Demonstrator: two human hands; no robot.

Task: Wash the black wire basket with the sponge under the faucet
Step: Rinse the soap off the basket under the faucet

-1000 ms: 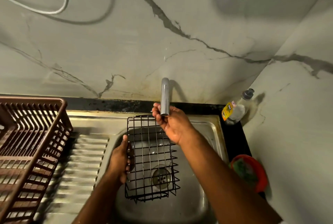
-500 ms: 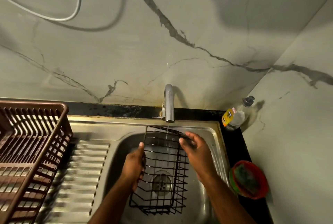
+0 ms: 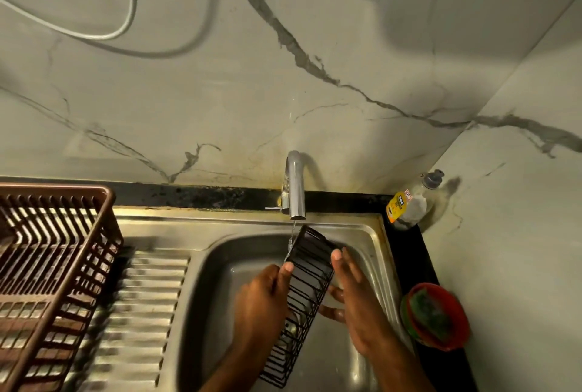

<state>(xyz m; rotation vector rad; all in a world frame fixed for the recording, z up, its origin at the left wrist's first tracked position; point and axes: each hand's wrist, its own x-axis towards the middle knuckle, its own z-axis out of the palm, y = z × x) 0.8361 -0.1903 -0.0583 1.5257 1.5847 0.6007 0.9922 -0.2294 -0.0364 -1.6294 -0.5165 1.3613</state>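
Observation:
The black wire basket (image 3: 307, 294) is tilted on edge over the steel sink (image 3: 220, 265), its far end under the chrome faucet (image 3: 296, 190). A thin stream of water falls onto that end. My left hand (image 3: 261, 306) grips the basket's left side, thumb on the rim. My right hand (image 3: 352, 300) lies flat against its right side, fingers stretched out and partly under it. A green sponge (image 3: 433, 313) sits in a red bowl (image 3: 453, 341) on the counter at the right, apart from both hands.
A brown plastic dish rack (image 3: 53, 265) stands on the ribbed drainboard (image 3: 141, 313) at the left. A soap bottle (image 3: 409, 202) with a yellow label leans in the back right corner. Marble walls close in behind and on the right.
My right hand left the faucet and came down to the basket. Water now runs. Both hands turned the basket from lying flat to standing on edge.

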